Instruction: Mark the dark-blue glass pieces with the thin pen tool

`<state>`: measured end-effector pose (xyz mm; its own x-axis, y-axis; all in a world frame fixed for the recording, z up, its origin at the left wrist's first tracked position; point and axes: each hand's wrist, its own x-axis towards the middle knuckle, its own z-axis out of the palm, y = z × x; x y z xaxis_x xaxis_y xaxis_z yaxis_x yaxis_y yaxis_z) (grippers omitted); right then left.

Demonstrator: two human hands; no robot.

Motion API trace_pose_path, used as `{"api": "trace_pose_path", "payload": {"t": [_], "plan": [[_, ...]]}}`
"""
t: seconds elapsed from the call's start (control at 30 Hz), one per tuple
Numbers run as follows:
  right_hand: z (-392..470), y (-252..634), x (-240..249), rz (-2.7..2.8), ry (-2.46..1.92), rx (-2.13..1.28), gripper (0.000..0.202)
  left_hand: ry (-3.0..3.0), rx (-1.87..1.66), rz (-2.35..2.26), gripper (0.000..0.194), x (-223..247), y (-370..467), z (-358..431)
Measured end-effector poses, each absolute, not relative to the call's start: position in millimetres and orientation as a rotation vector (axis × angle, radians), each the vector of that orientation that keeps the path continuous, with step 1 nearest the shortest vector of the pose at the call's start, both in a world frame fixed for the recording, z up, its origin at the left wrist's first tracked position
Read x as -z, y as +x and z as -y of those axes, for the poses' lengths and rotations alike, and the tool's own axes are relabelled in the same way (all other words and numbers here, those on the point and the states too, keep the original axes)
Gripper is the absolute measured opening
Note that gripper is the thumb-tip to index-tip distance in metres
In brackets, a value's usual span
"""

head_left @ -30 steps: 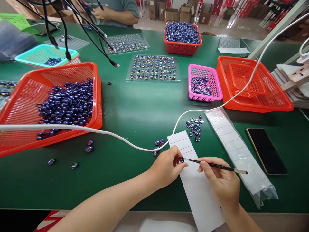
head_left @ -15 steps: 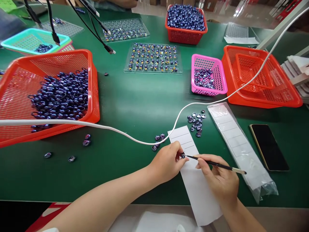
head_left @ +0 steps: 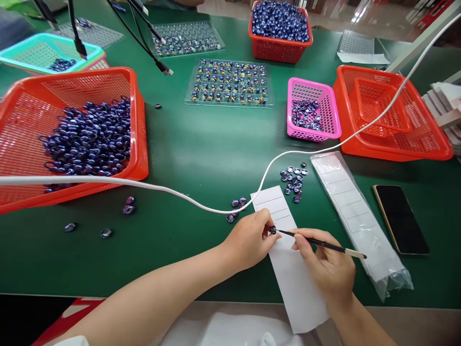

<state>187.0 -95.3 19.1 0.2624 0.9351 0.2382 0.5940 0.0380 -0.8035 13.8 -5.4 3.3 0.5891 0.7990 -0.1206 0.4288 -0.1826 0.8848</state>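
My left hand [head_left: 248, 240] pinches a small dark shiny piece [head_left: 272, 230] between thumb and finger, above a white paper strip [head_left: 298, 288] with ruled lines. In my right hand [head_left: 326, 264] is a thin black brush [head_left: 324, 244] with a pale end, its tip touching or very near the piece. Several loose dark pieces [head_left: 294, 182] lie beyond the strip, and a smaller group [head_left: 236, 204] sits just past my left hand.
A white cable [head_left: 180, 193] crosses the table in front of my hands. Red baskets [head_left: 140, 125] [head_left: 396, 149] stand left and right, a pink basket [head_left: 313, 134] between them. Filled clear trays [head_left: 230, 103] lie farther back. A bagged strip [head_left: 360, 221] and a phone [head_left: 401, 218] lie right.
The view has shifted slightly, so the baskets and trays at the back sit a little higher. Both hands keep nearly the same pose, with the piece and brush still held.
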Motion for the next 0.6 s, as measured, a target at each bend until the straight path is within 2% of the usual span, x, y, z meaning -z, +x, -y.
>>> {"api": "trace_pose_path", "payload": {"t": [0.6], "plan": [[93.1,190.2,-20.6,1.559,-1.605,-0.490,0.011,1.904,-0.470,-0.973,0.022,-3.0,14.4,3.8]]}}
